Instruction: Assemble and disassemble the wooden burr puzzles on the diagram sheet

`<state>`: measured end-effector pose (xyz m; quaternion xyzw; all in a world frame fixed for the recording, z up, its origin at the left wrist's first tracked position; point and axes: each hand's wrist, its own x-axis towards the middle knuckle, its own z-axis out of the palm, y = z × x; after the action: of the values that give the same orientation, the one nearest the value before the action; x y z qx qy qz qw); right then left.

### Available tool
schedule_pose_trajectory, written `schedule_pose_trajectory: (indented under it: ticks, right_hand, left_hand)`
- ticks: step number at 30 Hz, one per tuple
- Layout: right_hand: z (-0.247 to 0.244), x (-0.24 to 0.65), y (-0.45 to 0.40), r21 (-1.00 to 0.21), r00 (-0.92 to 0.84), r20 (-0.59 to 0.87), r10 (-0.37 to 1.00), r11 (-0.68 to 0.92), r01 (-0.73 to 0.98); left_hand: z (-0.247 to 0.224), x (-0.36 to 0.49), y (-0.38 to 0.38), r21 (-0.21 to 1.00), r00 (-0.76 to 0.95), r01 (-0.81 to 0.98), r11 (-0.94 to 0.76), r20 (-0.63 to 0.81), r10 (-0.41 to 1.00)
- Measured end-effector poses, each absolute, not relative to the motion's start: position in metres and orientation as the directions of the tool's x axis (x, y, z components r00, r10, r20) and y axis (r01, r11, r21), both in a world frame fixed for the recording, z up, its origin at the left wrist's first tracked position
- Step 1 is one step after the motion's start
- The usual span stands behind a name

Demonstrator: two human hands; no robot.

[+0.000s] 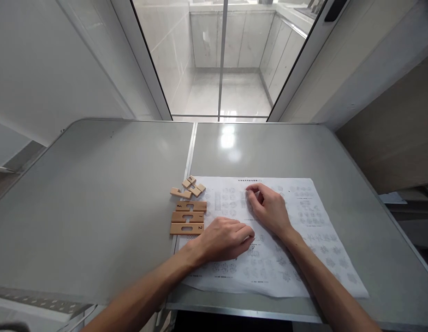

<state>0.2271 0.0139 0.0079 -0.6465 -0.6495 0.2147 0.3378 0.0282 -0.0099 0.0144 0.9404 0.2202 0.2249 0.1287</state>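
Observation:
A large printed sheet of paper (304, 258) with small grey diagrams lies on the table under both my hands. My left hand (229, 237) rests palm down on its left half, fingers curled together, with no object showing in them. Farther up the sheet, my right hand (269, 207) lies on its side near a printed figure; its fingers are loosely bent, a gap shows beside the thumb, and nothing is held. Left of my left hand, three slotted wooden puzzle pieces (187, 228) lie in a stack of rows, marked with numbers. Beyond them sit smaller notched wooden pieces (194, 186), some touching one another.
The grey folding table (96, 193) has a metal seam (191, 150) running across it near the wooden pieces. A glass door (203, 87) stands behind the far edge. At lower left is a white patterned object (37, 304) below the table's edge.

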Motion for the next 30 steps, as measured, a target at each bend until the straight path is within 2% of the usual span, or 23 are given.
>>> schedule_pose_trajectory:
  ticks: [30]
  right_hand:
    - [0.0097,0.2237,0.0122,-0.726,0.071,0.148,0.986,0.060,0.686]
  left_hand:
    - [0.0110,0.0291,-0.0113,0.342,0.802,0.368,-0.865,0.354,0.481]
